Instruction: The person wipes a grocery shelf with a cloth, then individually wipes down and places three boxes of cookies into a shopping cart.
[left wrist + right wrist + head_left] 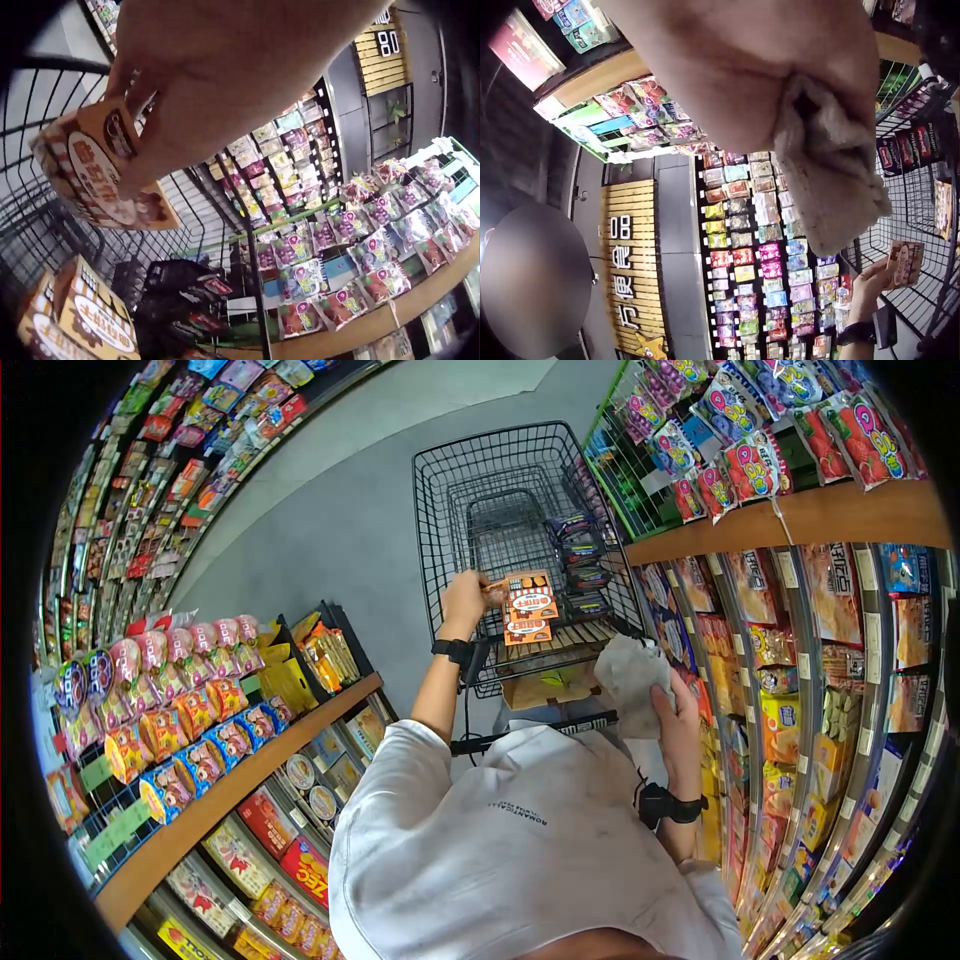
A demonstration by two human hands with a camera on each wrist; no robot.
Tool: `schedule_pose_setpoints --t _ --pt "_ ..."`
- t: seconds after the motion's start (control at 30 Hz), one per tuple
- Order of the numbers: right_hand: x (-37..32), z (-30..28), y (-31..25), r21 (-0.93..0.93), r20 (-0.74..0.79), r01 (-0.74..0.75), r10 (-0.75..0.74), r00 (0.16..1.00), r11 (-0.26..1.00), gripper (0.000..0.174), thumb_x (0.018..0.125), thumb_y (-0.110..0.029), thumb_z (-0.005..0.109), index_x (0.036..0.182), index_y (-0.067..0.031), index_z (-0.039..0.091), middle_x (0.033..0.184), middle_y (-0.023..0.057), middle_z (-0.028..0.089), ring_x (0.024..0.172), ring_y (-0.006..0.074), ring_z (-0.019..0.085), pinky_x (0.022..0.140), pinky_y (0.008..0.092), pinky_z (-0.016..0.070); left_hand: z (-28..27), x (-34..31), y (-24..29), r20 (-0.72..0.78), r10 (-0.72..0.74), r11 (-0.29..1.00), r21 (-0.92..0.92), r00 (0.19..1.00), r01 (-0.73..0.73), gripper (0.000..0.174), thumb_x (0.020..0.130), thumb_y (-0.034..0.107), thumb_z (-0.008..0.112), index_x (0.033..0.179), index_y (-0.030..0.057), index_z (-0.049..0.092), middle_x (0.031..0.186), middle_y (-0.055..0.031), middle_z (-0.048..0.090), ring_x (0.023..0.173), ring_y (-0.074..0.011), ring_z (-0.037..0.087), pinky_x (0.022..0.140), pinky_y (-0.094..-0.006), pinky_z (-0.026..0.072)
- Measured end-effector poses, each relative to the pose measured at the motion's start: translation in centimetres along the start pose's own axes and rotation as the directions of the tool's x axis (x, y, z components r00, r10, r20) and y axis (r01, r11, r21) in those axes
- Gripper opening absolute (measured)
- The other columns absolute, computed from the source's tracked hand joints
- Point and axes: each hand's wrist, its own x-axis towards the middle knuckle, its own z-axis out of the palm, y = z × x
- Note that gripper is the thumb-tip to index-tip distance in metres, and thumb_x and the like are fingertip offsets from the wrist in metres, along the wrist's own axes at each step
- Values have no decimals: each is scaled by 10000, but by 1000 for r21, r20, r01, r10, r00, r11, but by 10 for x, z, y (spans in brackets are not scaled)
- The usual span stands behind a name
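My left hand grips an orange-and-white biscuit box by its edge, over the inside of a black wire shopping cart. Two like boxes sit close together lower in the cart, seen best in the left wrist view. Along the cart's right side lie several dark packs. A crumpled grey cloth is held in my right hand, to the right of the cart handle. The cloth covers part of that hand's fingers in the head view.
Snack shelves stand close on the left, with hanging bags above boxes. More shelves line the right, under bags of candy. Grey floor runs ahead to the left of the cart. A blurred person shows in the right wrist view.
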Motion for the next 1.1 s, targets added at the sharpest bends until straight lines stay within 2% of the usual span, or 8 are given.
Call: schedule_pose_setpoints --t 0.27,0.4,0.47,0.53,0.6,0.8,0.93,1.1 --pt "-44 1 6 -9 -185 56 -57 981 998 420 1012 -112 612 1409 11 552 1302 56 634 1184 111 555 1030 262 418 -7 -5 -25 32 35 984 173 999 -40 159 813 181 748 947 99 771 899 -169 736 924 -362 714 804 -473 569" --pt "-75 -19 32 14 -192 92 -88 977 996 460 1006 -142 635 1430 4 534 1323 82 621 1205 131 558 1041 276 424 4 -5 -39 507 37 993 75 861 -86 383 804 281 781 1157 141 739 1185 -206 703 1055 -351 697 913 -458 559" --pt "-94 -28 40 60 -206 129 -115 972 990 426 1017 -128 608 1410 21 542 1291 63 635 1176 118 563 1018 266 433 6 -21 -27 466 49 924 316 884 -217 446 858 314 704 1258 120 680 1181 -198 709 1084 -365 690 918 -445 560" --pt "-119 -44 58 99 -221 158 -133 966 983 396 1027 -115 580 1391 38 550 1259 45 648 1147 104 568 994 255 441 -9 -46 19 448 12 903 379 894 -203 411 881 293 671 1240 93 675 1132 -215 716 1052 -386 692 892 -464 560" --pt "-142 -64 89 96 -246 225 -196 949 970 417 1030 -136 579 1401 50 537 1279 54 646 1155 108 569 991 258 447 -27 -94 77 240 194 926 275 951 -259 341 918 281 642 1181 70 690 1078 -234 717 1005 -400 696 848 -490 554" --pt "-231 -120 168 292 -320 280 -182 930 914 473 1024 -148 590 1439 57 496 1359 88 614 1183 126 562 1018 272 440 -10 -202 200 -53 634 756 -164 771 -633 221 958 150 633 1093 -17 686 905 -212 738 825 -322 742 721 -396 572" --pt "-271 -149 191 412 -369 385 -235 899 826 419 1026 -119 573 1408 47 528 1304 55 639 1144 116 583 990 269 461 1 -279 304 -40 716 617 -431 697 -658 250 1001 182 625 1058 -53 685 848 -154 738 802 -202 742 726 -314 565" --pt "-287 -176 201 388 -411 500 -340 845 774 377 1022 -76 569 1382 35 548 1263 35 637 1134 104 570 987 258 453 -1 -317 414 27 834 513 -405 551 -757 338 1029 252 611 1031 -73 703 853 -130 748 827 -159 721 747 -308 544"
